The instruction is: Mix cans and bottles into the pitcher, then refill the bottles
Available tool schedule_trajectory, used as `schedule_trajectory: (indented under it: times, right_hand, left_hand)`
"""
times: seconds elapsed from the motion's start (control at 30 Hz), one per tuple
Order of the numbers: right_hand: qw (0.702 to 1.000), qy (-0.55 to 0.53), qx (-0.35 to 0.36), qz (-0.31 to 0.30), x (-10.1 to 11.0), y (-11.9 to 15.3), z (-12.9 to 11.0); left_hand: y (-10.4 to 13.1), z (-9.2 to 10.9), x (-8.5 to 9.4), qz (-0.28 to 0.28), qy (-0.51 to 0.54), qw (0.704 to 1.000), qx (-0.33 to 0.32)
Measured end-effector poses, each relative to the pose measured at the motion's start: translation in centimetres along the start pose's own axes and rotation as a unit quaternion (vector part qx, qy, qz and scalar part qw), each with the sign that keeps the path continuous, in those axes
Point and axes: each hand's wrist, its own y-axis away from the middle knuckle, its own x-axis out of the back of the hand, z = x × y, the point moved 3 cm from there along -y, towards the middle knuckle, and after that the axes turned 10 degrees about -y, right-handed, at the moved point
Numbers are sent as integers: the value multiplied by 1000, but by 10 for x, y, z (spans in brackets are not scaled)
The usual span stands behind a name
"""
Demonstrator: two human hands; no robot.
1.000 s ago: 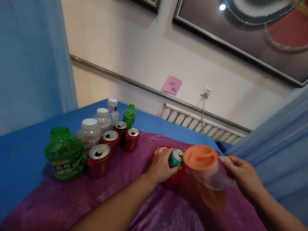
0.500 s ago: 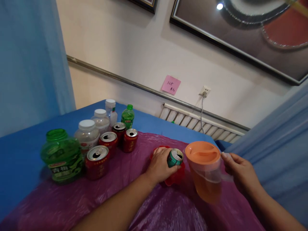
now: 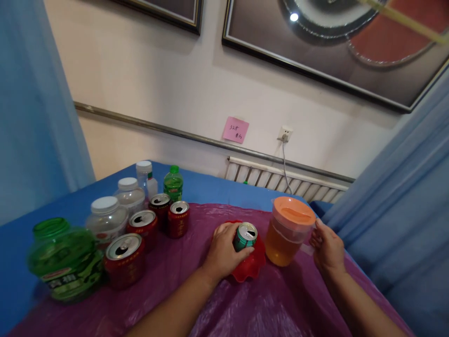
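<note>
My left hand (image 3: 223,250) is wrapped round a green drink can (image 3: 245,237) with an opened top. The can stands upright in a red scalloped dish (image 3: 254,267). To its right, my right hand (image 3: 327,245) grips the handle of a clear plastic pitcher (image 3: 280,241), which has an orange lid and amber liquid inside. The pitcher is tilted a little, close beside the dish. Whether its base touches the table cover is hard to tell. My fingers hide most of the handle.
Several opened red cans (image 3: 124,262) stand to the left on a purple plastic sheet (image 3: 168,290). Around them are a big green jar (image 3: 65,262), clear white-capped jars (image 3: 107,220) and a small green bottle (image 3: 173,183). A blue curtain (image 3: 396,201) hangs at the right.
My right hand has brought the pitcher nearer to the dish, and it leans differently. My left hand stays round the green can. The whole view has shifted slightly.
</note>
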Motion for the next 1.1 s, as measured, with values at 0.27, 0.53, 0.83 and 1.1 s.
schedule_trajectory:
  times: [0.27, 0.53, 0.83, 1.1]
  right_hand:
    - [1000, -5, 15, 17, 17, 0, 16]
    - [997, 43, 61, 30, 30, -2, 24]
    - [983, 94, 137, 79, 43, 13, 30]
    - [973, 132, 128, 139, 57, 41, 34]
  left_hand:
    - [-2, -7, -9, -11, 6, 1000, 4]
    - [-6, -7, -8, -11, -3, 1000, -3]
    - [-7, -9, -7, -13, -18, 1000, 5]
    - [-8, -6, -7, -20, -12, 1000, 12]
